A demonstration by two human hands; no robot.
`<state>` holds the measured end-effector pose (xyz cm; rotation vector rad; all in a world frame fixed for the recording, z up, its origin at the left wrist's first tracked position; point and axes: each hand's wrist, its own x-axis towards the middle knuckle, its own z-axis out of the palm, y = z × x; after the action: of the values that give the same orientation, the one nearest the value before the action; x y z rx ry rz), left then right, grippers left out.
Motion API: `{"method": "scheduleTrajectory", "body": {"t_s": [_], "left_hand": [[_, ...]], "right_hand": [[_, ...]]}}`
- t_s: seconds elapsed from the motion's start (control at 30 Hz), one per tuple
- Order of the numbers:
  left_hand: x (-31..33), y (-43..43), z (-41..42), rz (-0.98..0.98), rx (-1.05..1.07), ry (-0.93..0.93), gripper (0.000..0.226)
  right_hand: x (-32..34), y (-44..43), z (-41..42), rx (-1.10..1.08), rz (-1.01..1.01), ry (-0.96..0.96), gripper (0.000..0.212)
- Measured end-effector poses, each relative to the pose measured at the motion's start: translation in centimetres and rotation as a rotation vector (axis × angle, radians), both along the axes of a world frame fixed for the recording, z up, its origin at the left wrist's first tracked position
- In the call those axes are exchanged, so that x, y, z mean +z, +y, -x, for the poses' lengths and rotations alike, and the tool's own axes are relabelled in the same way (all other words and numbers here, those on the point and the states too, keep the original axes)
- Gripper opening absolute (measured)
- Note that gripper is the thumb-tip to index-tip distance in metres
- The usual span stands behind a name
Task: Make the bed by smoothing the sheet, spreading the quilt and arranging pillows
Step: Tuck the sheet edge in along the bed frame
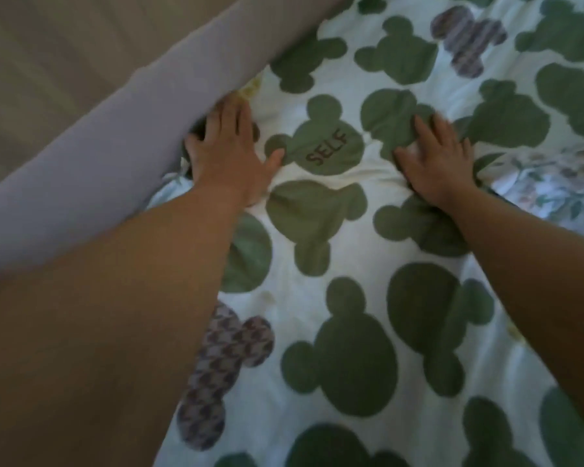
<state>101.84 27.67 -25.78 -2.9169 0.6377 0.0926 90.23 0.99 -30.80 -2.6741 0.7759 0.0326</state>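
You lean over the quilt (351, 298), white with green mouse-head shapes, which covers the bed and fills most of the view. Left of its "SELF" patch (327, 147), your left hand (228, 153) presses down beside the padded lilac rail (98, 156), thumb out, fingertips dipping into the gap at the quilt's edge; whether they pinch cloth cannot be told. Right of the patch, your right hand (435, 163) lies flat, fingers spread, with creases bunched at its heel. Pushing outward unevenly would likely drive those creases into a ridge, or jam the edge down the gap. Far left of the patch, a dim beige surface (31, 62), floor or wall, is blurred; far right, floral fabric (553, 183) shows uncovered.
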Motion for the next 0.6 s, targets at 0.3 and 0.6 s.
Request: {"method": "scheduleTrajectory", "body": {"t_s": [0.3,0.6], "left_hand": [[0.9,10.4,6.0,0.22,0.183,0.241,0.063],[0.7,21.8,11.4,0.169,0.267,0.326,0.069]], "right_hand": [[5.1,13.5,4.0,-0.063,-0.162,0.144,0.069],[5.0,28.8,9.1,0.017,-0.188,0.227,0.086]]}}
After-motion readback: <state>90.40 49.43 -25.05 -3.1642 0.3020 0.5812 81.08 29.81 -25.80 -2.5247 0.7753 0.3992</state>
